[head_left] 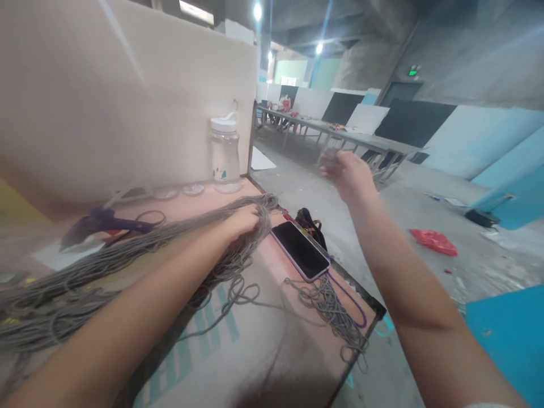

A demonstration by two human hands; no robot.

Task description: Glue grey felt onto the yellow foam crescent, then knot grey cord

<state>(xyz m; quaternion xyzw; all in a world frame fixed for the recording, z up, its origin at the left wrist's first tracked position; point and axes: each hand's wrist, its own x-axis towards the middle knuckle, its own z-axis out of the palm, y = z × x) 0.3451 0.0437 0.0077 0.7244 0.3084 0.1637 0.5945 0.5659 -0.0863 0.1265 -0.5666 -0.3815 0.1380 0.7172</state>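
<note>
A long bundle of grey cord (140, 249) runs from the left edge across the table to its middle. My left hand (246, 222) is closed around the looped far end of that bundle. Raised past the table's right edge, my right hand (351, 173) is closed on a small wad of grey cord (330, 158), blurred by motion. A phone (301, 251) with a dark screen lies to the right of my left hand. Below the phone rests a loose tangle of grey cord (329, 309), and a purple strap (348, 297) curves beside it.
A clear bottle with a white lid (224, 153) stands against the upright board (161, 102). A dark glue gun (106, 224) lies at the left behind the cord. Beyond the table are a black bag (310, 221), a red plastic bag (434, 242) on the floor and a long table (331, 133).
</note>
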